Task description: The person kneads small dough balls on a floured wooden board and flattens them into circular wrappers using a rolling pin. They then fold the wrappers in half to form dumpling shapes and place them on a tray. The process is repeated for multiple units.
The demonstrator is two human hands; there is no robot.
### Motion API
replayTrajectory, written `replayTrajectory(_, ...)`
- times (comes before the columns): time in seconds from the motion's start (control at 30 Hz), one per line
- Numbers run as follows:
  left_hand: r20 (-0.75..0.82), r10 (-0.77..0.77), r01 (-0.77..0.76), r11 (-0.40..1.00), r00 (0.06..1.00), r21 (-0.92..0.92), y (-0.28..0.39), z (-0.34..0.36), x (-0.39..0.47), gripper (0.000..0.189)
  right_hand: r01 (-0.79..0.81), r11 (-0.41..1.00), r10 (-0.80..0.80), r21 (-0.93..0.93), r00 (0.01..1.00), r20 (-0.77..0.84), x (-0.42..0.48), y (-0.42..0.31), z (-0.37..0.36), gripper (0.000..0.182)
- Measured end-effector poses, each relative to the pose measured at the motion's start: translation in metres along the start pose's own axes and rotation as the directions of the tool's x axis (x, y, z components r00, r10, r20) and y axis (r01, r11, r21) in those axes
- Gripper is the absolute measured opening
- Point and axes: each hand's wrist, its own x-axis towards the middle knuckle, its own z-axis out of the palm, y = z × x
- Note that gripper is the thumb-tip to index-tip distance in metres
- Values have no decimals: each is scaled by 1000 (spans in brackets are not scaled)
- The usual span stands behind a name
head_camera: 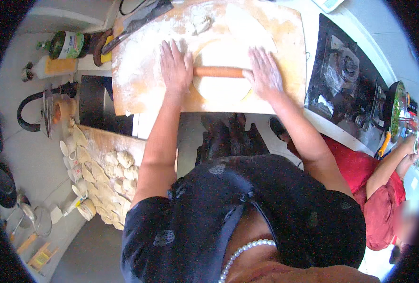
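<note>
A wooden rolling pin [220, 72] lies across a thin round sheet of dough [224, 91] on a floured wooden board [290, 70]. My left hand [176, 67] bears down on the pin's left end, its fingers stretched forward. Over the right end rests my right hand [267, 72], dusted with flour, its thumb along the pin. The pin's ends are hidden under both hands. Behind the round sheet lies a pale piece, apparently dough [246, 24], washed out by glare. A small floury lump [201, 23] sits near the board's far side.
A knife [142, 22] lies at the board's far left corner. Left, a second board [101, 141] holds dough balls [124, 159] and flattened dough pieces [98, 173]. A gas hob [344, 74] adjoins on the right. A person in red [347, 166] works beyond my right arm.
</note>
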Motion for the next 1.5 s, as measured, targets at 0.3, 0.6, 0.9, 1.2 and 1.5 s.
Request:
replayTrajectory(0.3,67,152,-157,985,986,75,23,-8,-44,62,2,998,-8,-64,995,-97,-39,20,25,64)
replayTrajectory(0.6,88,78,-78,997,993,0,17,-8,-78,67,-579,739,637,346,767,-79,45,81,-3,52)
replayTrajectory(0.9,77,50,-49,999,996,-7,21,-19,-86,67,-669,720,647,182,743,171,85,67,-16,32)
replayTrajectory(1.2,70,63,-62,998,996,-18,20,-17,-84,71,-507,846,534,166,805,-260,85,116,-49,25)
replayTrajectory(1.5,92,69,-68,998,993,-17,7,-15,-75,66,-17,999,24,-49,989,145,-28,0,3,68)
